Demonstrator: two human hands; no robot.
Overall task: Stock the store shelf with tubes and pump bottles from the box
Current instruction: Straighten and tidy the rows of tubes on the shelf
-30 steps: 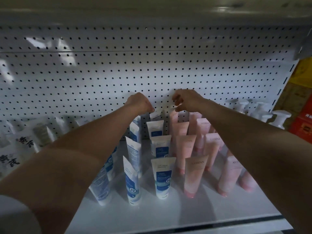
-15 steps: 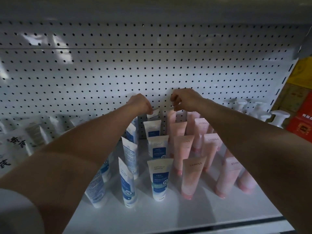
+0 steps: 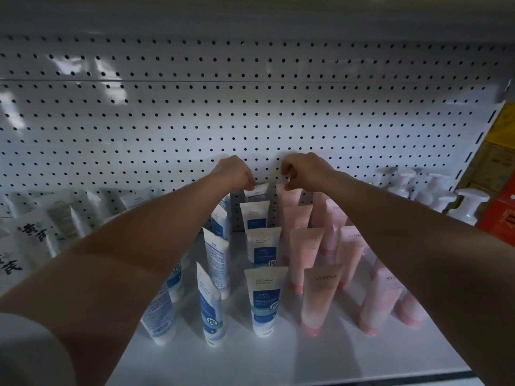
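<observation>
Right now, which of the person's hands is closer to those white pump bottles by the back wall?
Right. The right hand pinches the rearmost pink tube, with the white pump bottles further off on its own side. The left hand, at the rearmost blue-and-white tube, is farther.

Both hands, left (image 3: pixel 235 172) and right (image 3: pixel 303 171), have dropped slightly toward the rearmost tubes against the pegboard (image 3: pixel 195 121).
</observation>
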